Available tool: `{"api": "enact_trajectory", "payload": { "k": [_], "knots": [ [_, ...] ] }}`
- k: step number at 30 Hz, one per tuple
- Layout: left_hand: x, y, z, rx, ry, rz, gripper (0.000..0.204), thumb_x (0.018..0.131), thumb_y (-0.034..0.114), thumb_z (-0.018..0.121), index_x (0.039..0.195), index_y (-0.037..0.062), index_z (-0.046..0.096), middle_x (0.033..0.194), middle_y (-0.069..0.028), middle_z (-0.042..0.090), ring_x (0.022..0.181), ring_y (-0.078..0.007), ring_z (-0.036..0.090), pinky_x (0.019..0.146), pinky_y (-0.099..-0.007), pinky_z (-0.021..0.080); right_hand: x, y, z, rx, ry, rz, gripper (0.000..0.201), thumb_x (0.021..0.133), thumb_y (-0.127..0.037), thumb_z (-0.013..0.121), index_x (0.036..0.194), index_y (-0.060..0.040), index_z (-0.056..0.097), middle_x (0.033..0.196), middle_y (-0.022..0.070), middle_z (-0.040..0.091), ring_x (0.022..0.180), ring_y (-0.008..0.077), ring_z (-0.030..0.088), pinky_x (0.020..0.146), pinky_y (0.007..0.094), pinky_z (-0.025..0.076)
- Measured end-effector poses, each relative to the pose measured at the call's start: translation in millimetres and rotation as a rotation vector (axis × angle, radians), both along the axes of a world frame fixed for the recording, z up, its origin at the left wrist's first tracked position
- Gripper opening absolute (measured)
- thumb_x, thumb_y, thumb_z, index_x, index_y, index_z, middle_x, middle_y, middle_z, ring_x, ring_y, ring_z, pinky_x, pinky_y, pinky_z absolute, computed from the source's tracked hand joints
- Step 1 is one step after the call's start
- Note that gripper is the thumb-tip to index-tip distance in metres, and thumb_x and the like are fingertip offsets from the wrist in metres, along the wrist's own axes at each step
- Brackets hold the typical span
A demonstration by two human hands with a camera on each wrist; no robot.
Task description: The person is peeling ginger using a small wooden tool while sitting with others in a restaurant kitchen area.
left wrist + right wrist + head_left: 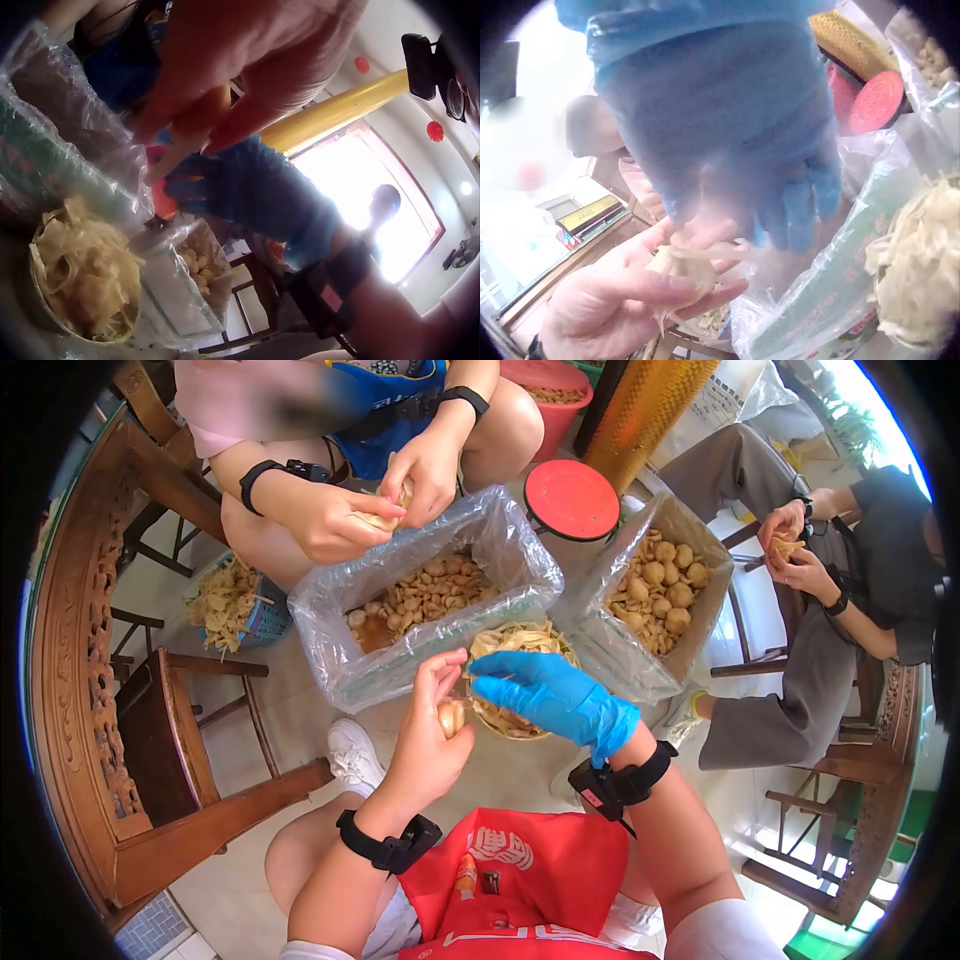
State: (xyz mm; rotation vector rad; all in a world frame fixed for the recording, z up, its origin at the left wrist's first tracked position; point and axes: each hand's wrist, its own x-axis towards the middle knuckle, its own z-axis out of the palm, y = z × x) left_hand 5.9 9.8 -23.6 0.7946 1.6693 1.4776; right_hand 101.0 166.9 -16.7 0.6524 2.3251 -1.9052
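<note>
My bare left hand (428,750) grips a pale, bulb-shaped vegetable piece (452,718) between thumb and fingers. A thin whitish strip (174,157) hangs off this piece in the left wrist view. My right hand (550,695), in a blue plastic glove, is held just beside it with the fingers fairly straight and pointing at the left hand. In the right wrist view the gloved fingers (799,214) are right over the piece and its strip. Below both hands stands a round basket heaped with pale peelings (500,642).
Ahead is a plastic-lined crate (335,678) holding brownish pieces and some liquid. To its right, a lined box (700,635) holds round tubers. A red-lidded bucket (572,500) stands behind. Two people handle similar pieces, across and at right. Wooden chairs (190,760) flank the left side.
</note>
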Motion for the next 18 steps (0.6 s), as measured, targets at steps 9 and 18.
{"api": "enact_trajectory", "payload": {
  "k": [9,18],
  "knots": [
    [8,7,2,0.148,-0.05,0.085,0.086,0.072,-0.017,0.048,0.145,0.0128,0.013,0.143,-0.0171,0.025,0.136,-0.0318,0.026,0.105,-0.0378,0.03,-3,-2,-1,-0.084,0.186,0.117,0.028,0.085,-0.018,0.064,0.109,-0.0032,0.061,0.097,0.0099,0.066,0.084,0.0141,0.059,0.079,0.0296,0.049],
    [10,13,19,0.329,-0.24,0.18,0.066,0.086,-0.001,0.055,0.141,0.0065,0.019,0.141,-0.0192,0.029,0.132,-0.0291,0.031,0.106,-0.0377,0.03,-5,-14,14,0.169,0.299,-0.013,0.021,0.088,-0.015,0.059,0.104,-0.0015,0.06,0.085,0.0153,0.06,0.077,0.0257,0.06,0.071,0.0347,0.048]
  ]
}}
